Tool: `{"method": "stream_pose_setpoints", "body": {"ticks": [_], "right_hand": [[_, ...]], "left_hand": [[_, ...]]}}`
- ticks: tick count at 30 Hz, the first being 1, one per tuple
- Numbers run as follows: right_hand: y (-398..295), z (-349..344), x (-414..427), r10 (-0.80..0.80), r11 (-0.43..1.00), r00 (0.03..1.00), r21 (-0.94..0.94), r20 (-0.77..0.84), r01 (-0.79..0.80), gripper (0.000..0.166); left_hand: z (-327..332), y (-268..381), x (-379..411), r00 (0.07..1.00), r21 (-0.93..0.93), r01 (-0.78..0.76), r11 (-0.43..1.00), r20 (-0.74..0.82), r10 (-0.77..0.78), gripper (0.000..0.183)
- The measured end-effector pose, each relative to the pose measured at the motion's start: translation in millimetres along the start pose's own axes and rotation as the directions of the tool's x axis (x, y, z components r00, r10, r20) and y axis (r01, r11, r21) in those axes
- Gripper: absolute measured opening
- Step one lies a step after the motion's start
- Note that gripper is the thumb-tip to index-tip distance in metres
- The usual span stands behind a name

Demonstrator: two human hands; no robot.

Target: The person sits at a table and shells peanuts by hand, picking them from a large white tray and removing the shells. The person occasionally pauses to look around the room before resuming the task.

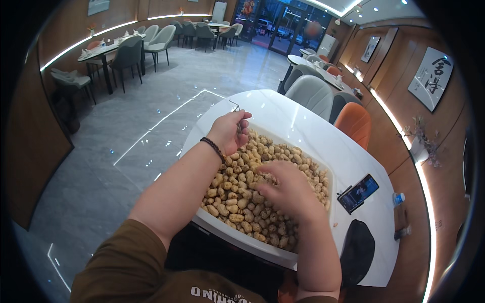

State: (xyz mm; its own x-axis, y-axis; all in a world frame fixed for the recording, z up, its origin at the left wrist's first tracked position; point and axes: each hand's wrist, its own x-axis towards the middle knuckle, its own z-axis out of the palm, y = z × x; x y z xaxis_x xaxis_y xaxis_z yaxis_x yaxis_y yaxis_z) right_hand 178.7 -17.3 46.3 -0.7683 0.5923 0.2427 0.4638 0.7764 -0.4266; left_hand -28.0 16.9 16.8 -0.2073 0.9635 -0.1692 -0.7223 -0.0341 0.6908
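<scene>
A white tub [242,235] heaped with unshelled peanuts [242,197] stands on a white marbled table before me. My left hand [232,130], with a beaded bracelet at its wrist, is above the far left part of the tub. Its fingers are curled around some thin, dark stems or roots [235,105] that stick up past the thumb. My right hand [282,185] is over the middle of the peanuts, blurred, with thumb and fingers apart. Its fingertips are at the peanuts; whether they touch any cannot be told.
To the right on the table are a phone [360,193] on a stand and a black, flat item [358,252]. An orange chair [353,123] and a grey-white chair [310,96] are at the table's far right side. A bottle with a blue cap [398,199] is beyond the right edge.
</scene>
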Motion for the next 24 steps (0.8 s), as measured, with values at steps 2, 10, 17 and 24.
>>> {"method": "stream_pose_setpoints", "body": {"ticks": [2, 10, 17, 24], "right_hand": [[-13.4, 13.3, 0.9, -0.113, 0.989, 0.993, -0.088, 0.045, 0.117, 0.035], [-0.8, 46.2, 9.4, -0.121, 0.941, 0.991, -0.312, 0.047, 0.13, 0.035], [-11.8, 41.9, 14.5, 0.04, 0.945, 0.993, -0.327, 0.112, -0.001, 0.034], [-6.2, 14.0, 12.4, 0.243, 0.906, 0.961, -0.384, 0.129, -0.177, 0.027]], "left_hand": [[0.8, -0.7, 1.3, 1.0, -0.03, -0.004, 1.0, -0.002, 0.004, 0.016], [4.2, -3.1, -1.2, 0.999, 0.061, -0.016, 0.998, 0.031, 0.015, 0.016], [2.3, -3.7, -1.1, 0.999, 0.125, -0.037, 0.992, 0.025, 0.034, 0.015], [-2.5, 0.6, -0.3, 0.999, 0.13, -0.044, 0.991, -0.006, 0.046, 0.016]]}}
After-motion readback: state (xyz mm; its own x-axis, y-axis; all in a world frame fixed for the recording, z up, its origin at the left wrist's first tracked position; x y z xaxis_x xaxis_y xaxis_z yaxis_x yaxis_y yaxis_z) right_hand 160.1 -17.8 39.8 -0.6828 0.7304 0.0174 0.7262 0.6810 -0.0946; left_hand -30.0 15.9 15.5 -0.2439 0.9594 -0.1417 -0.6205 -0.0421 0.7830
